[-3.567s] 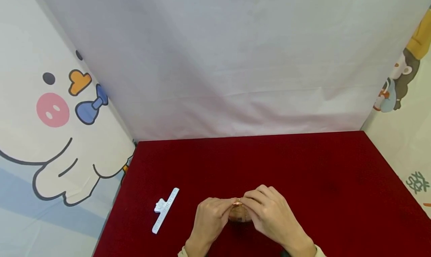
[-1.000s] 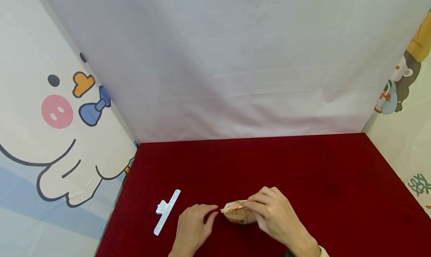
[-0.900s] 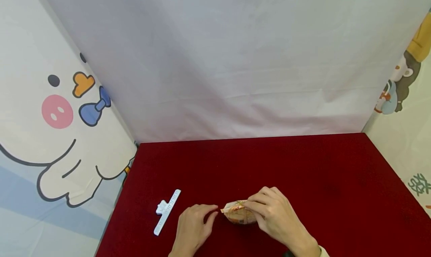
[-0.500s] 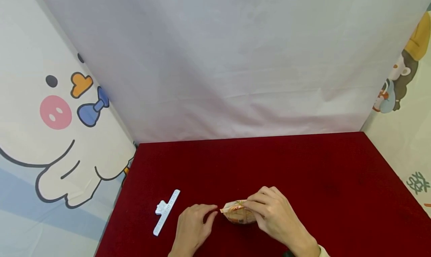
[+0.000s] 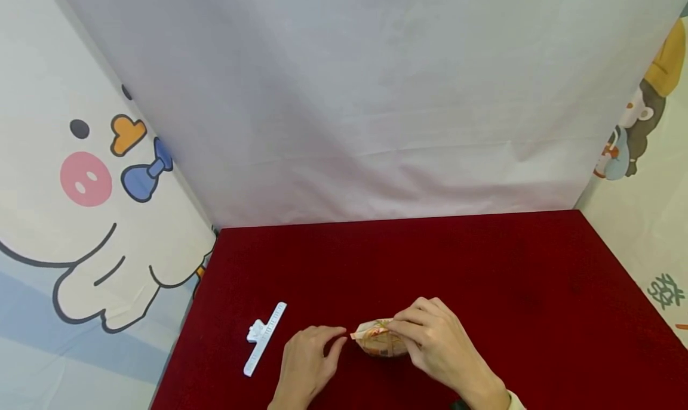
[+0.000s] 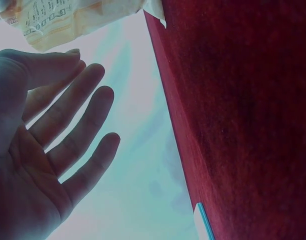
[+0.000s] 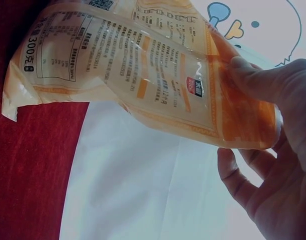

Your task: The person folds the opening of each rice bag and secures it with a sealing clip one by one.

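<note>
A small orange and white snack bag (image 5: pixel 378 339) is held at its folded top by the right hand (image 5: pixel 438 345), fingers curled over it, low on the red table (image 5: pixel 484 267). The left hand (image 5: pixel 306 362) is rested just beside the bag's left end, fingers loosely bent. 1 white clip (image 5: pixel 263 337) is seen lying further left, well apart from the bag.

A counter (image 5: pixel 484 267) covered in dark red cloth carries the things. A white bag clip (image 5: pixel 264 337) lies flat on it, and an orange printed packet (image 5: pixel 378 340) rests near the clip, toward the counter's middle.
</note>
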The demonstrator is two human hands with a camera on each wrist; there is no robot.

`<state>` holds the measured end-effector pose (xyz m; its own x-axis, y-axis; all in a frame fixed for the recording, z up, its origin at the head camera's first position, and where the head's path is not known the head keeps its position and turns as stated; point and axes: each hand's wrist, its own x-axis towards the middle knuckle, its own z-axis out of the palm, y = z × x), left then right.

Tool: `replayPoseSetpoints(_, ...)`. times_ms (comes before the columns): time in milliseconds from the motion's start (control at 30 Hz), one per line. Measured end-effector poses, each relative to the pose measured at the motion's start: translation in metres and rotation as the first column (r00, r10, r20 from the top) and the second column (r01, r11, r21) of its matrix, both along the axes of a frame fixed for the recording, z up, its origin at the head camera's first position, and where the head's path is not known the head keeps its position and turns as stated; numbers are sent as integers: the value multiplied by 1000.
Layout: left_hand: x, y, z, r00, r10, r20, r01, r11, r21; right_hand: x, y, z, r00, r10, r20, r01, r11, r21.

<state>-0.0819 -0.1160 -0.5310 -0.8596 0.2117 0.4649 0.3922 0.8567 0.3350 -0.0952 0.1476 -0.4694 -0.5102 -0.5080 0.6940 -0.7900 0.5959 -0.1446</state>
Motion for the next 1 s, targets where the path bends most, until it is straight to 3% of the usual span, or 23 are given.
replayPoseSetpoints(300,-1,0,-1,999,-8,-34,8,1000,-2,-1,-1,0,1000,-7,4,7,1000,2)
replayPoseSetpoints(733,-1,-2,-2,999,15,30,-15,1000,-1,-2,0,-2,1000,3,-10,-3,1000,-4)
replayPoseSetpoints(1000,-1,-4,-4,1000,18,9,-18,1000,13,-2,0,-2,1000,6,-10,-6,1000,-9)
